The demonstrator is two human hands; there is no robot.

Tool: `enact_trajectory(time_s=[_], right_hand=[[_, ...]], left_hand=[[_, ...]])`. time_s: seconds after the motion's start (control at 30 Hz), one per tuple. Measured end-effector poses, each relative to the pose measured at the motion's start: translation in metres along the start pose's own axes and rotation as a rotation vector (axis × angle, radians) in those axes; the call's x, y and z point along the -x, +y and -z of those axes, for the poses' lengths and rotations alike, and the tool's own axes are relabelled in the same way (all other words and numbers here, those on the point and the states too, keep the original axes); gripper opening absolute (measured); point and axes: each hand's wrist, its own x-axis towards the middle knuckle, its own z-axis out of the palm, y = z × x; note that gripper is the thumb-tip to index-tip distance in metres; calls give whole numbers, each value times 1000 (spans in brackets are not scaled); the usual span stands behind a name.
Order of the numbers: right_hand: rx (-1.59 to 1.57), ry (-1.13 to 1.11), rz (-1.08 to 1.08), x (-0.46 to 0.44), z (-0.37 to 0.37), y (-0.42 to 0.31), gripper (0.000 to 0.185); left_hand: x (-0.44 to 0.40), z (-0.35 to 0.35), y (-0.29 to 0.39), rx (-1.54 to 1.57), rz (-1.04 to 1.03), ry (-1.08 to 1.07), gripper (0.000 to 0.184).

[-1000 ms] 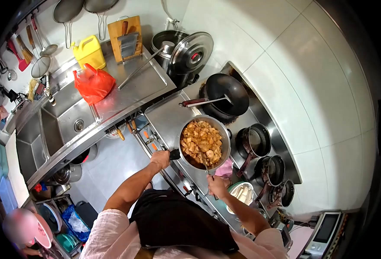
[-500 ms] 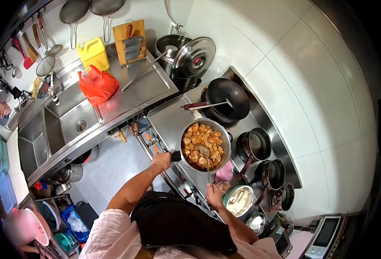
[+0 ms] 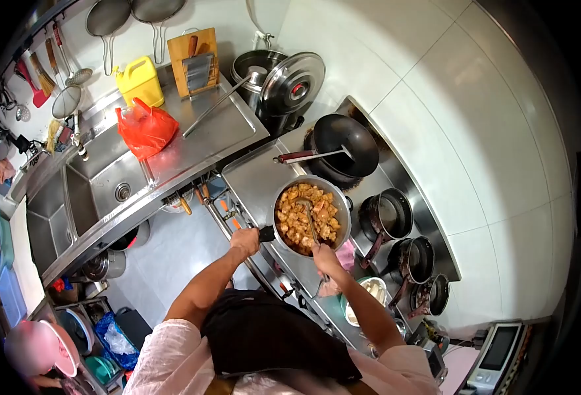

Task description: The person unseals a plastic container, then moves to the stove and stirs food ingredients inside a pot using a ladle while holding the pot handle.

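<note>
A grey metal pot (image 3: 345, 209) full of brown-sauced meat chunks (image 3: 318, 209) sits on the steel stove top. My left hand (image 3: 244, 242) is wrapped around its black handle (image 3: 266, 234). In my right hand (image 3: 328, 259), close to the pot's near rim, is the long handle of a metal ladle (image 3: 310, 220). The ladle's head lies among the chunks near the middle and partly under them. Just beyond the pot is a black wok (image 3: 346, 141) with a red-handled spatula (image 3: 313, 156) resting across it.
Several small dark pans (image 3: 389, 214) line the right side of the stove. A bowl of white pieces (image 3: 369, 296), partly behind my right forearm, and a pink cloth (image 3: 345, 255) are near the pot. A red plastic bag (image 3: 147, 130) stands beside the sink (image 3: 106, 174).
My right hand has moved forward to the pot's rim, and the ladle's head has shifted toward the far side of the meat. My left hand stays on the handle.
</note>
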Motion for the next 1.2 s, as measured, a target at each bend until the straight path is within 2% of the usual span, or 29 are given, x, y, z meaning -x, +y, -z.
enact_trajectory(time_s=[0.1,0.13,0.23,0.27,0.33,0.43,0.5,0.57,0.7,0.73,0.83,0.93,1.0,1.07,1.2], right_hand=[[266,22,258,-24,3,67,52],[332,31,267,-20,5,81,46],[793,65,724,3,29,118,41],[815,64,741,12,39,122,42],[855,66,764,38,59,127,42],[316,-80,132,89,93,73,48],[343,-84,63,96,110,64,51],[410,-55,181,97,129,66,49],[631,-157,157,97,162,42,54],[652,-244,63,106,168,18,57],[809,-384,233,84,167,18,58],[662,-454,60,50,140,33,59],[667,-371,337,37,116,49,58],[583,-388,133,29,98,49,55],[654,-211,612,19,75,88,52]], left_hand=[[1,-2,1,25,41,13,23],[0,-1,2,31,54,23,23],[-3,-7,0,37,65,42,23],[-1,-5,0,35,70,45,22],[1,-1,3,30,68,49,22],[-3,-7,-1,44,32,64,22],[-5,-8,-2,30,40,36,21],[-6,-7,0,19,48,24,21],[-7,-10,-3,23,26,43,21],[-7,-10,-2,25,32,45,21],[-9,-10,-3,30,32,43,22],[-7,-9,-4,29,11,18,22],[-8,-6,-5,35,-4,9,22],[-8,-6,-5,52,-13,8,23],[-9,-7,-6,27,-37,-17,23]])
